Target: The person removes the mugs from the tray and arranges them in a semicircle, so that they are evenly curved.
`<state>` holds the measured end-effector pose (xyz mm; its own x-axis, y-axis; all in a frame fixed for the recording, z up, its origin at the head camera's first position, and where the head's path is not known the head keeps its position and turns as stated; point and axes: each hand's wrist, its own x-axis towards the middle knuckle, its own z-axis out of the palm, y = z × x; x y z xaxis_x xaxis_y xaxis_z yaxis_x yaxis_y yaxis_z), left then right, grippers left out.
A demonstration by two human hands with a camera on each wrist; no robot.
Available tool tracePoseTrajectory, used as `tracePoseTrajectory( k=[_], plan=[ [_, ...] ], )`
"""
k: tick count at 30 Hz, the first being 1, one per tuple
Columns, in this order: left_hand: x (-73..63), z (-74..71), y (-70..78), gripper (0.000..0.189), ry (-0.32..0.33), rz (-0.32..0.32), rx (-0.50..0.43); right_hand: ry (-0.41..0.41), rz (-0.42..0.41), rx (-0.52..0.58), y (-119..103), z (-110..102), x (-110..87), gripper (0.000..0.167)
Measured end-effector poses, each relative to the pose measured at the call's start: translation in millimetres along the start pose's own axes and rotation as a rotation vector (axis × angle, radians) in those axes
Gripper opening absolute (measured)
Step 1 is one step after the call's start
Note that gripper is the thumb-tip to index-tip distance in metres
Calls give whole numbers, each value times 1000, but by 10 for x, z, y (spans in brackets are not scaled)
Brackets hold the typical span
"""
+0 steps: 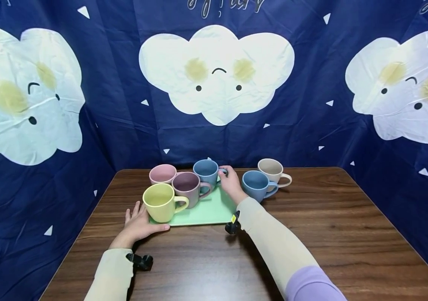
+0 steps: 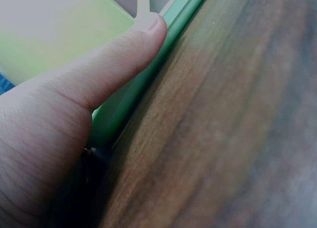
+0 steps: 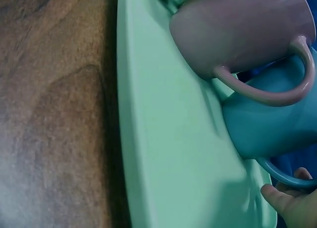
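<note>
A green tray [image 1: 202,215] bears a yellow mug [image 1: 160,205], a mauve mug [image 1: 188,190], a pink mug [image 1: 162,173] and a blue mug [image 1: 205,172] at its back. My right hand [image 1: 231,184] pinches the handle of that blue mug; in the right wrist view, thumb and fingertips meet at the blue handle [image 3: 285,177]. With fingers spread, my left hand [image 1: 138,225] rests at the tray's front left corner beside the yellow mug. In the left wrist view its thumb [image 2: 124,54] lies straight along the tray's rim [image 2: 148,74].
Right of the tray, a second blue mug [image 1: 256,186] stands on the wooden table [image 1: 334,234], partly behind my right wrist. A beige mug [image 1: 272,169] stands just behind it. A dark blue cloth with clouds [image 1: 217,142] hangs along the table's back and sides.
</note>
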<state>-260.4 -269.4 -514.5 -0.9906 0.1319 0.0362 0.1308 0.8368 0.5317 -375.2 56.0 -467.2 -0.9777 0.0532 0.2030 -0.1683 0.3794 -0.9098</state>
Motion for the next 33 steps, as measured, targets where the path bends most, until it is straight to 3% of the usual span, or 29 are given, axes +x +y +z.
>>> tracePoseTrajectory(
  k=[9, 16, 19, 33],
  plan=[
    [-29, -71, 78, 130, -19, -15, 12, 14, -4, 48, 1, 0, -77, 17],
    [-15, -107, 107, 129, -16, -17, 34, -27, 114, 276, -34, 15, -129, 16],
    [-4, -95, 96, 129, -13, -16, 38, -24, 141, 312, -44, 24, -139, 15],
    [-27, -46, 75, 130, 1, -3, 20, 77, 111, 183, -89, 56, -218, 8]
  ],
)
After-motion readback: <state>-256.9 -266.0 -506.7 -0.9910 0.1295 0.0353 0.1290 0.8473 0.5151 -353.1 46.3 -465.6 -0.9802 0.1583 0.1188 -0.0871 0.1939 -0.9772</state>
